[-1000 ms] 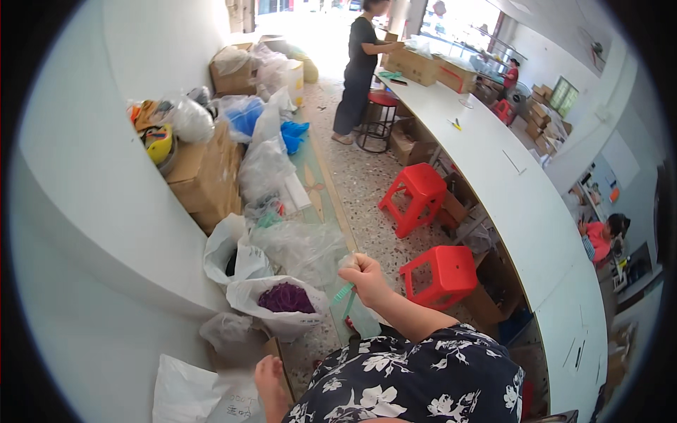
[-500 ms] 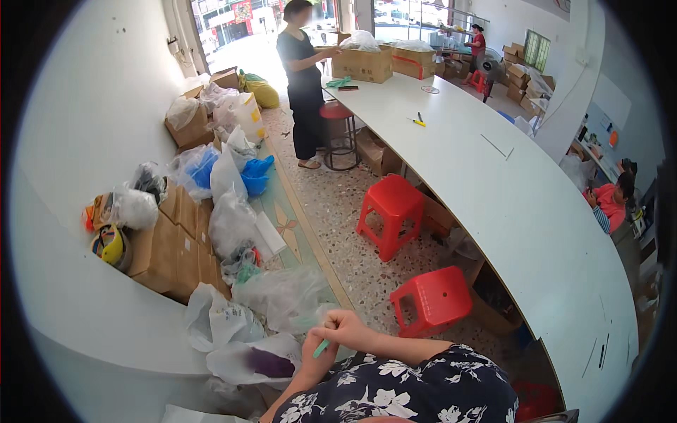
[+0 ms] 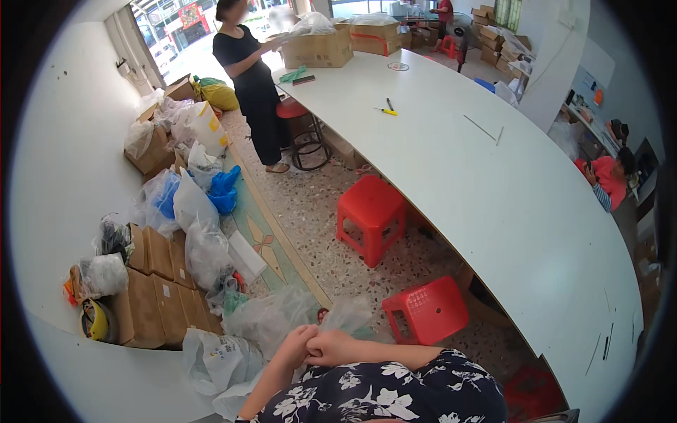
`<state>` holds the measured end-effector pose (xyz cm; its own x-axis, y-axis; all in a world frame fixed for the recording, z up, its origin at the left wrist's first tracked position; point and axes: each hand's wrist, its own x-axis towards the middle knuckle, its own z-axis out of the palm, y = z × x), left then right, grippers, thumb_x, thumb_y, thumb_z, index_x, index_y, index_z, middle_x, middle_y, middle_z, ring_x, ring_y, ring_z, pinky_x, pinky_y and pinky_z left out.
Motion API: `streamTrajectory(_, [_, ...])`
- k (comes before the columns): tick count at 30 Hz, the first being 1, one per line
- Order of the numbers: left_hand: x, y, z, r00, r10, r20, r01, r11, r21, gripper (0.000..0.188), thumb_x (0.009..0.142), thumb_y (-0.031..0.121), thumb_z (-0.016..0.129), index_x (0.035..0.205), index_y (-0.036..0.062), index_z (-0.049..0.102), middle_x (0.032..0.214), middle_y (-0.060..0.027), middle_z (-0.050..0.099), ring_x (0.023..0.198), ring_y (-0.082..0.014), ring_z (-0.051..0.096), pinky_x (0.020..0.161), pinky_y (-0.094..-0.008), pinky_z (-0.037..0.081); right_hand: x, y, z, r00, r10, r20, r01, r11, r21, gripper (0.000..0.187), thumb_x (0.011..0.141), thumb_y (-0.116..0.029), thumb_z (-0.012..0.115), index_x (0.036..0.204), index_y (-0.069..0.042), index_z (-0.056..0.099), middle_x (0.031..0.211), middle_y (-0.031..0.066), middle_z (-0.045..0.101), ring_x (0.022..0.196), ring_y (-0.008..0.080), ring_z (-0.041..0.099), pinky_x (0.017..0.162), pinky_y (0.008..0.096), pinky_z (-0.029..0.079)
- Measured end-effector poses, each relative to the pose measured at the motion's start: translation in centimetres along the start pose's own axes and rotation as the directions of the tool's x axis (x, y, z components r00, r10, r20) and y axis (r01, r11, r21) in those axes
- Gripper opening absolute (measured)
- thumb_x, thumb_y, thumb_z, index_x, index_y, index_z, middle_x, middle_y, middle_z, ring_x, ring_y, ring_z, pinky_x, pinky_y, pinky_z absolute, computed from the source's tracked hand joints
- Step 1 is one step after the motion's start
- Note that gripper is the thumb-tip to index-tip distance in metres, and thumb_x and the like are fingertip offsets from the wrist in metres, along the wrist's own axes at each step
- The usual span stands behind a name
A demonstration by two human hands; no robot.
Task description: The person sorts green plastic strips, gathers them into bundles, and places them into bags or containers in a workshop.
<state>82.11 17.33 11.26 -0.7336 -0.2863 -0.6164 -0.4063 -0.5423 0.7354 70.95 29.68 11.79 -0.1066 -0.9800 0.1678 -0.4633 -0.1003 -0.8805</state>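
Observation:
My left hand (image 3: pixel 294 347) and my right hand (image 3: pixel 331 348) are pressed together in front of my dark floral top. Both have curled fingers, and whatever lies inside them is hidden. Just beyond my right hand, a translucent plastic bag (image 3: pixel 350 315) with a greenish lower part shows against the floor; whether my fingers grip it I cannot tell. Another crumpled clear plastic bag (image 3: pixel 271 316) lies on the floor past my left hand. Beside my left forearm is a white plastic bag (image 3: pixel 220 358).
Red stools (image 3: pixel 371 218) stand along the long white table (image 3: pixel 465 183), which carries a yellow-handled tool (image 3: pixel 388 112) and thin dark strips (image 3: pixel 606 345). Brown cartons (image 3: pixel 144 307) and bags line the left wall. A person (image 3: pixel 247 77) stands by a carton (image 3: pixel 317 53); others are farther off.
The view has shifted, so the surroundings sit farther left. A green strip at my hands is now out of sight. A translucent bag now shows beyond my right hand.

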Motion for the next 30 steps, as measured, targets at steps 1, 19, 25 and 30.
streamTrajectory(1, [2.4,-0.6,-1.8,0.994,-0.028,0.107,0.04,0.993,-0.11,0.034,0.093,0.03,0.059,0.101,-0.0029,0.059,0.092,-0.0094,0.064,0.078,-0.0151,0.062,0.065,-0.026,0.05,1.2,0.7,-0.8,0.999,0.01,0.047,-0.01,1.0,-0.004,0.037,0.076,-0.027,0.073,0.063,-0.007,0.044,0.06,0.0095,0.049,0.056,0.0291,0.051,0.051,0.04,0.039])
streamTrajectory(19, [27.3,24.5,-11.8,0.988,0.141,-0.07,-0.124,0.971,0.206,0.043,0.074,0.023,0.079,0.101,0.0047,0.051,0.071,0.0005,0.052,0.061,-0.0072,0.046,0.051,-0.024,0.037,27.9,12.4,-17.4,0.947,0.294,0.126,-0.294,0.956,-0.024,0.022,0.077,-0.024,0.072,0.075,-0.007,0.057,0.078,0.0092,0.059,0.075,0.0282,0.059,0.068,0.0364,0.047])
streamTrajectory(25, [35.1,33.1,-14.7,0.947,0.269,-0.175,-0.225,0.945,0.236,0.063,0.067,0.017,0.083,0.119,0.0053,0.048,0.071,0.0015,0.051,0.061,-0.0078,0.046,0.053,-0.0236,0.04,36.9,21.3,-21.6,0.988,0.142,0.065,-0.132,0.982,-0.134,0.014,0.071,-0.018,0.071,0.077,-0.009,0.062,0.083,0.0089,0.06,0.08,0.029,0.061,0.072,0.0387,0.049])
streamTrajectory(30, [36.5,43.9,-18.2,0.937,0.264,-0.229,-0.178,0.924,0.339,0.051,0.068,0.011,0.08,0.113,0.0055,0.057,0.069,0.0064,0.046,0.061,-0.0034,0.041,0.055,-0.0211,0.039,45.8,22.5,-26.7,0.996,0.084,-0.033,-0.086,0.992,-0.088,0.018,0.076,-0.017,0.073,0.078,-0.007,0.057,0.08,0.0075,0.059,0.069,0.0257,0.061,0.059,0.035,0.049])
